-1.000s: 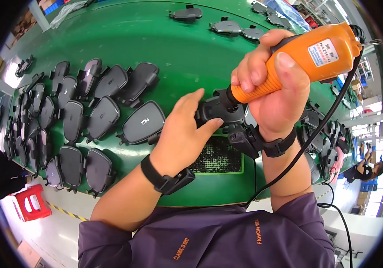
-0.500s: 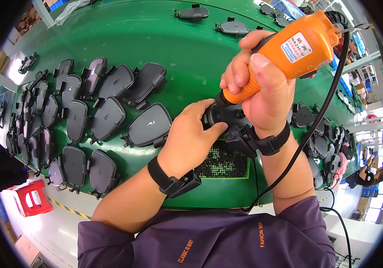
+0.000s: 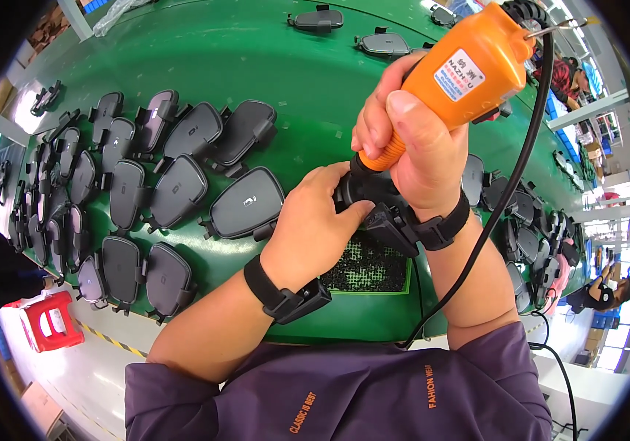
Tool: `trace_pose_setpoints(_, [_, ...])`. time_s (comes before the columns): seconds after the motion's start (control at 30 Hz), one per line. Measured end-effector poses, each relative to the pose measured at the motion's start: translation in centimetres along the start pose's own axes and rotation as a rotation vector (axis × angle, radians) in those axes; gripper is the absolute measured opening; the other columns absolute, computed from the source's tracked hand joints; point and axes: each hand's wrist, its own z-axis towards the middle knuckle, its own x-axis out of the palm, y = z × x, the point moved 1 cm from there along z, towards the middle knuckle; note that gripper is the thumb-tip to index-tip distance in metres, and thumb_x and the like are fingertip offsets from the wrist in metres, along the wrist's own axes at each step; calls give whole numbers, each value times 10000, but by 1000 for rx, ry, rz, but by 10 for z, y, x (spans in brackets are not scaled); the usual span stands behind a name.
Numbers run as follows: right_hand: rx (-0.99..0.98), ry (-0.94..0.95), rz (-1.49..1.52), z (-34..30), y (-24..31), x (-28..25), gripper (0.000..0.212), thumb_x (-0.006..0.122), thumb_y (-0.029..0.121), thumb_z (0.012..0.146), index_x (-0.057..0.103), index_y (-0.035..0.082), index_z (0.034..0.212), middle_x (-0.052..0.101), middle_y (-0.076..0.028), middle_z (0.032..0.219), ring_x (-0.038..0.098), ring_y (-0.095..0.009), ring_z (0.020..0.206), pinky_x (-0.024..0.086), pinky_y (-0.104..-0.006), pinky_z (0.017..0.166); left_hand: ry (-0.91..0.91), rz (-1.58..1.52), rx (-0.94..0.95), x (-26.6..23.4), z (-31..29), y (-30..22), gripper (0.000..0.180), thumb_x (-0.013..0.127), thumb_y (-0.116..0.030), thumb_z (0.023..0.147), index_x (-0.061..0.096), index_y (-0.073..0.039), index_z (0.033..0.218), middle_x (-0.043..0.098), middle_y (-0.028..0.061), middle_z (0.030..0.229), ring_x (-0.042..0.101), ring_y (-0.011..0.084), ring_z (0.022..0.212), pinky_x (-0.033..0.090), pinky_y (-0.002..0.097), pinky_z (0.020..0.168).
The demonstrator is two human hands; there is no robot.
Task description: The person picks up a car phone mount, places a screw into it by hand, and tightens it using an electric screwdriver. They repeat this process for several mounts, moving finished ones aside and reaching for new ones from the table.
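Note:
My right hand [image 3: 421,147] is wrapped round the ribbed grip of an orange electric screwdriver [image 3: 473,73], its black cable running down toward the table edge. The tool slants, its black nose end meeting a black plastic part [image 3: 377,189] on the table. Against that part my left hand [image 3: 311,220] is closed, thumb and fingers gripping its left side. Much of the part and the screwdriver's tip are hidden by my hands and wrist. Just below lies a green-rimmed tray [image 3: 374,292] full of small dark screw-like pieces. Black devices are strapped to both my wrists.
Several dark grey phone holders [image 3: 248,204] spread over the green table [image 3: 315,95] on the left; others [image 3: 528,239] cluster at the right. Two holders lie at the far side. A red stool [image 3: 51,323] stands on the floor at left. Another person [image 3: 605,290] is at far right.
The screwdriver and my right hand have shifted slightly left and tilted more upright. My left hand keeps its hold on the black part.

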Motion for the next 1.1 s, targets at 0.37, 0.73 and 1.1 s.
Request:
trace_pose_setpoints(0.37, [-89,-105,81,-16,10,-10,317,655,247,905,491,49,1090,510,-27,669,515,-140,568,482,-330,576,3,78,71,5,2,10,545,768,-115,851,551,62,1318,659,211,1148,656,254,1039,505,337,943])
trace_pose_setpoints(0.73, [-438,-185,64,-115,122,-64,471,745,314,877,473,25,1130,531,-40,658,521,-158,541,483,-320,539,11,541,485,11,-13,-29,688,803,-84,772,508,15,1386,544,213,1350,558,373,1205,468,418,1034])
trace_pose_setpoints(1.1, [-455,-299,29,-119,141,-100,448,714,263,877,470,-6,1138,537,-38,658,523,-135,545,497,-303,574,-34,702,477,-35,55,-94,556,785,-60,751,626,-36,1283,619,197,1203,607,368,1125,496,403,986])
